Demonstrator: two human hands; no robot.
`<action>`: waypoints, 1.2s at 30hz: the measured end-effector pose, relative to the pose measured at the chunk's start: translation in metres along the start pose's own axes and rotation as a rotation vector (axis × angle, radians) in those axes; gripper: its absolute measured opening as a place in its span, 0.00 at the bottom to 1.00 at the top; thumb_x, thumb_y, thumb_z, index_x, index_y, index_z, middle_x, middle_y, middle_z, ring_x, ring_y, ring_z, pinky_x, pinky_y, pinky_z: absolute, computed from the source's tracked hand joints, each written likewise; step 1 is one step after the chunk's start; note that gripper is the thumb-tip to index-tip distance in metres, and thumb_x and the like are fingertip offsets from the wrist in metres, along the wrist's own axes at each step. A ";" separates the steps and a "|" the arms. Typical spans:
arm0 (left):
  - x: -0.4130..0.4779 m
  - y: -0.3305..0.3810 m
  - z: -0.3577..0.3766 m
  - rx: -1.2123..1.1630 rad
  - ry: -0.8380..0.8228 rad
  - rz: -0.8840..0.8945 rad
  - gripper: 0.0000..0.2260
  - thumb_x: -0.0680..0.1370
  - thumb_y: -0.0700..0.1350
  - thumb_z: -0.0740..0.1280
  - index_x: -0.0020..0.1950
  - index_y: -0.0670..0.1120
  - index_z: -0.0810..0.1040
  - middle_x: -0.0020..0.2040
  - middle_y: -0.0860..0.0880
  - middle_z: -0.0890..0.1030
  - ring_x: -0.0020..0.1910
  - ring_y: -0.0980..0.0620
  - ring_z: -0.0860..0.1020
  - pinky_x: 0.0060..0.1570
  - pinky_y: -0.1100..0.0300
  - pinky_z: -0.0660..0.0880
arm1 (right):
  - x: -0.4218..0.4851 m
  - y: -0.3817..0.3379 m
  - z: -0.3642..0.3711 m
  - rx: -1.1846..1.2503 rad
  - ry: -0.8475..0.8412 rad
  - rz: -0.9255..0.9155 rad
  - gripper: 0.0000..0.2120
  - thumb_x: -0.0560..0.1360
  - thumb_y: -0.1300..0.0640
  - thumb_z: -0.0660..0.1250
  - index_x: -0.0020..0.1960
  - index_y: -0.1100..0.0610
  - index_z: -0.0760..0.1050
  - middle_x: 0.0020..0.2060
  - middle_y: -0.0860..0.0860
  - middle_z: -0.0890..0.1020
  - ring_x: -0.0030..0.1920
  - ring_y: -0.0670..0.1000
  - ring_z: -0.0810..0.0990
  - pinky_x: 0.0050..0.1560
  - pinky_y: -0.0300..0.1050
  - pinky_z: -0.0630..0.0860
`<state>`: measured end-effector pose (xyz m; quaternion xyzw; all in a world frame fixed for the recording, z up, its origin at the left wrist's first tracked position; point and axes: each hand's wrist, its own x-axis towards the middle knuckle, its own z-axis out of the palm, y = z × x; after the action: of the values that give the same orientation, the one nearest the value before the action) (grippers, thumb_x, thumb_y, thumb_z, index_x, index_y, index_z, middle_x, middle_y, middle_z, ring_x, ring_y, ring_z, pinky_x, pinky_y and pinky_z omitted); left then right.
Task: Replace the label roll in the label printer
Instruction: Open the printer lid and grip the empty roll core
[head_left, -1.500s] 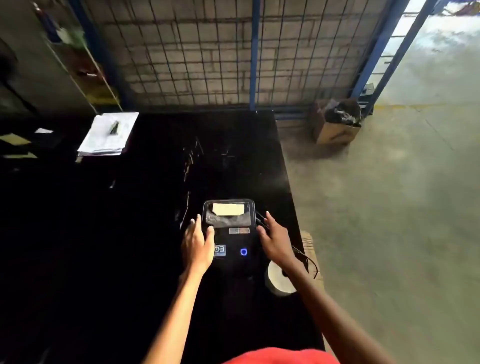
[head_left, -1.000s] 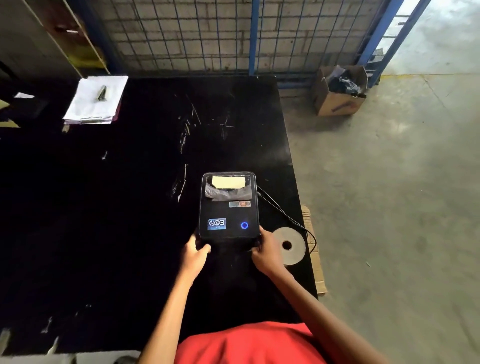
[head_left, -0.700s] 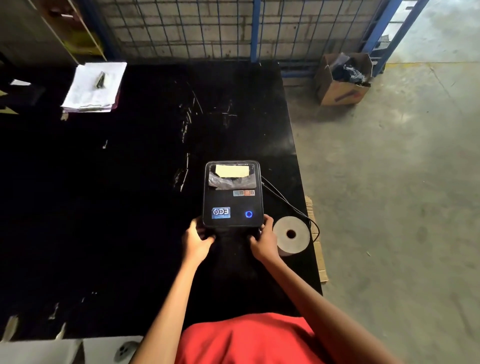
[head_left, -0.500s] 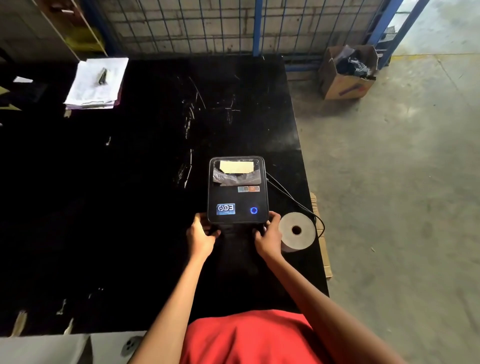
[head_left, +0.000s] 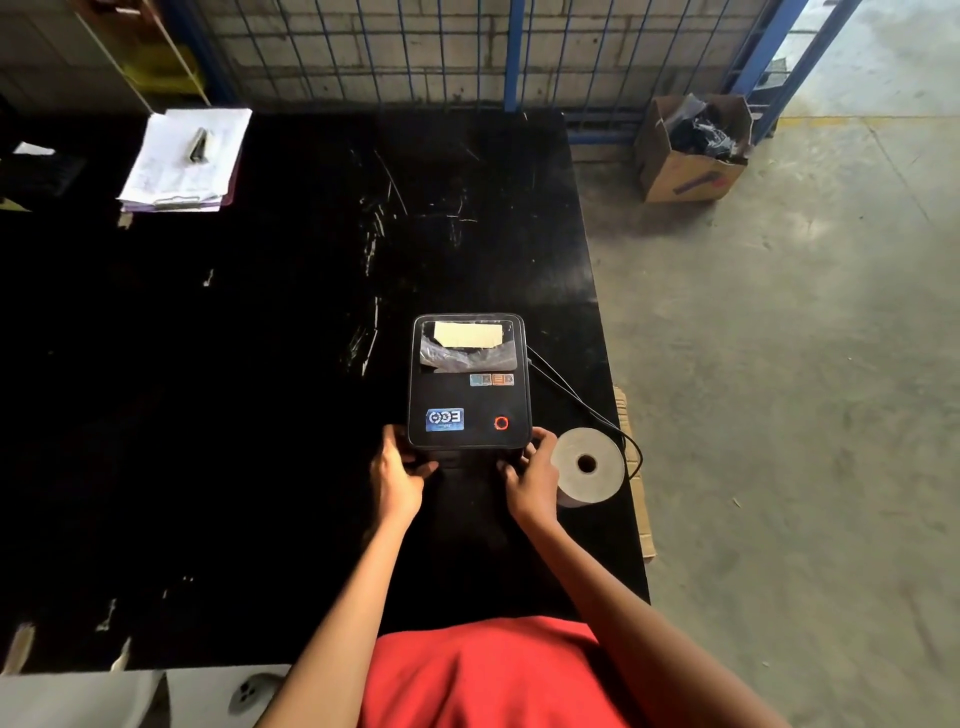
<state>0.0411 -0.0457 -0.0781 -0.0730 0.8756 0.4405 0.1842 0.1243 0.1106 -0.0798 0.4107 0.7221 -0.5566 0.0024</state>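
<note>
A red shirt (head_left: 483, 670) fills the near edge of the black table (head_left: 234, 415). Both bare arms reach forward. The left hand (head_left: 397, 475) curls its grip on the near left corner of the label printer (head_left: 467, 382); the right hand (head_left: 532, 480) pinches the near right corner. The printer lies flat towards the table's right edge, a red ring lit on its lid. Just beside the right hand a white label roll (head_left: 587, 465) lies by the right edge, a black cable (head_left: 571, 397) looping behind it. At the far left corner rests a clipboard (head_left: 187, 161). On the floor beyond stands a cardboard box (head_left: 685, 169)
</note>
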 end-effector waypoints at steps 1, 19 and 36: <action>-0.001 0.000 -0.001 0.020 -0.005 -0.003 0.36 0.72 0.30 0.75 0.77 0.37 0.63 0.63 0.36 0.80 0.61 0.39 0.79 0.65 0.44 0.75 | -0.001 -0.001 0.000 -0.004 0.005 0.005 0.29 0.77 0.68 0.68 0.63 0.41 0.59 0.65 0.54 0.80 0.66 0.52 0.78 0.59 0.41 0.70; 0.013 0.103 -0.043 -0.086 0.181 0.243 0.18 0.77 0.57 0.71 0.53 0.42 0.85 0.50 0.47 0.86 0.50 0.50 0.82 0.49 0.63 0.74 | 0.019 -0.124 -0.058 -0.167 0.081 -0.469 0.13 0.81 0.50 0.67 0.60 0.56 0.83 0.45 0.49 0.88 0.46 0.44 0.86 0.38 0.23 0.73; 0.099 0.169 -0.057 -0.450 -0.087 0.141 0.19 0.83 0.40 0.63 0.75 0.41 0.72 0.70 0.45 0.78 0.69 0.49 0.76 0.73 0.56 0.69 | 0.106 -0.184 -0.061 0.036 0.040 -0.422 0.19 0.84 0.54 0.62 0.72 0.59 0.74 0.64 0.56 0.83 0.66 0.50 0.80 0.57 0.23 0.72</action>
<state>-0.1140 0.0137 0.0403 -0.0321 0.7497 0.6389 0.1696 -0.0279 0.2146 0.0426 0.2614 0.7820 -0.5494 -0.1356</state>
